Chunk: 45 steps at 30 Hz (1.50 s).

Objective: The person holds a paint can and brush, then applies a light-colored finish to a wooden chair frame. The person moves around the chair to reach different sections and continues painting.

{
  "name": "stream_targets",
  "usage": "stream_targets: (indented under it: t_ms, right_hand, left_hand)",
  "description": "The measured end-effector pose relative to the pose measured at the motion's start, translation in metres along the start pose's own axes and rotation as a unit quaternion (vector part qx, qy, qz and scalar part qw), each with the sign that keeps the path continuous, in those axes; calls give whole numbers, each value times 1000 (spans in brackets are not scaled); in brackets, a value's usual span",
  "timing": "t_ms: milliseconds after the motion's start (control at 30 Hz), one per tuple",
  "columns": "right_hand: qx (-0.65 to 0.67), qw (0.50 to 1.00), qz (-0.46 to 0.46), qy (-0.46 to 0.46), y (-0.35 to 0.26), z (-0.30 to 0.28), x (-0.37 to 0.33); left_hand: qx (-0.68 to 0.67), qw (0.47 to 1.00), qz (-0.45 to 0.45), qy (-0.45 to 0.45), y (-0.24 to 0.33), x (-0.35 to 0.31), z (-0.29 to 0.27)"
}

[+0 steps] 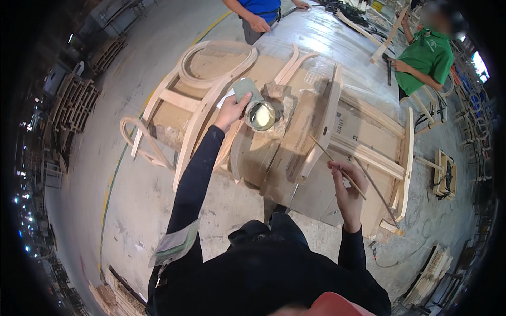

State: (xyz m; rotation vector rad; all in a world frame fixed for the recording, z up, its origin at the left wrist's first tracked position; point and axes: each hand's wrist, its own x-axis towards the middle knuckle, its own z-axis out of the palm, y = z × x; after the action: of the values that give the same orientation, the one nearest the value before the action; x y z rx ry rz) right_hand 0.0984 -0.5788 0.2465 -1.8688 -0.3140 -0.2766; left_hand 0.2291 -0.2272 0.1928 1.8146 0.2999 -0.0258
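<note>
My left hand [231, 112] is closed at a round glass jar [261, 116] with pale yellowish stuff inside, held above the cardboard-covered table. A grey-green flat pad [246, 88] shows just past my fingers; whether they grip it too is hidden. Between the fingertips of my right hand [348, 196] is a thin wooden stick [329, 154], slanting up and left. Its far end is near a wooden chair-like frame [328, 120] with crossbars, which lies on the cardboard [295, 142]. To the left, a second wooden frame [192, 124] carries bent wooden hoops [211, 79].
A person in blue [259, 16] stands across the table; another in green [427, 60] works at the far right. Curved wooden strips [295, 63] lie mid-table. A bent wooden piece [145, 142] juts out on the left. Stacked wood [432, 274] is on the floor at lower right.
</note>
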Motion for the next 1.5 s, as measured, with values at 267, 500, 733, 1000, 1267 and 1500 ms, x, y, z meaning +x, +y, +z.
stream_targets:
  t_ms: [267,500,733,1000,1267,1500]
  right_hand:
    - [12,993,96,63,34,-5,-3]
    - [9,984,88,155,19,39,-10]
    - [43,969,73,233,-15,122,-15]
    - [12,966,81,247,-48,169,-12]
    - [-29,960,108,259,-46,155,-5]
    - [-12,960,87,266,-22,143,5]
  left_hand:
    - [131,974,54,-177,-18,105,17]
    - [109,968,88,-208,-24,124,17]
    - [61,952,186,-237,-62,143,14]
    - [-81,983,159,-45,-93,123,15]
    - [-41,972,192,126,-167,-17,-73]
    - [214,923,160,275,-174,-78,-186]
